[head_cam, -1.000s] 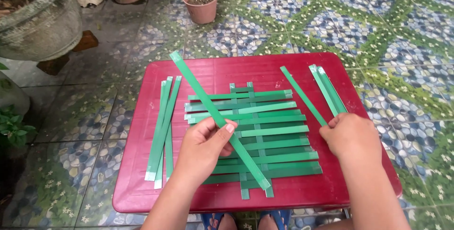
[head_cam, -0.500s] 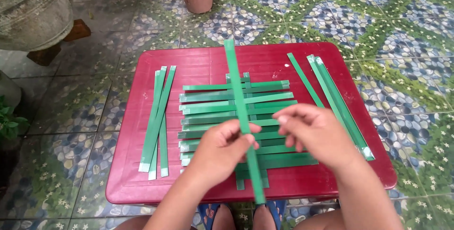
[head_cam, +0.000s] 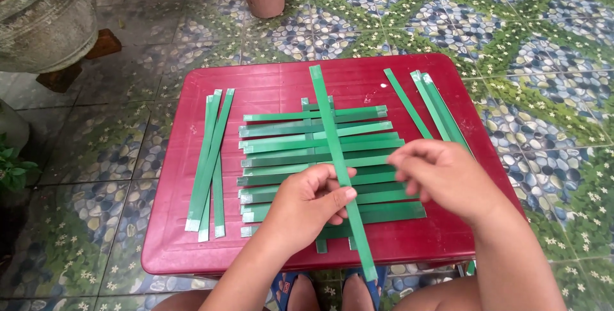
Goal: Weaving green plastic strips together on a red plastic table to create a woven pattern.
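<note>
The left hand (head_cam: 307, 205) pinches a long green strip (head_cam: 336, 157) near its lower third; the strip runs 12 to 6 o'clock over the mat (head_cam: 288, 157) on the red tabletop (head_cam: 179, 247). The right hand (head_cam: 444, 180) hovers at 3 o'clock, fingers loosely curled, holding nothing. The strip looks light, thin, springy and slick, best pinched flat across its width.

The middle of the red plastic table (head_cam: 275, 84) is covered by a mat of woven green strips (head_cam: 281, 151), crossed lengthwise by 1 long green strip (head_cam: 329, 125). The left flank is blocked by a bundle of loose green strips (head_cam: 210, 157), the right by spare green strips (head_cam: 435, 109). Bare red lanes are left between bundle and mat, and along the far edge.
</note>
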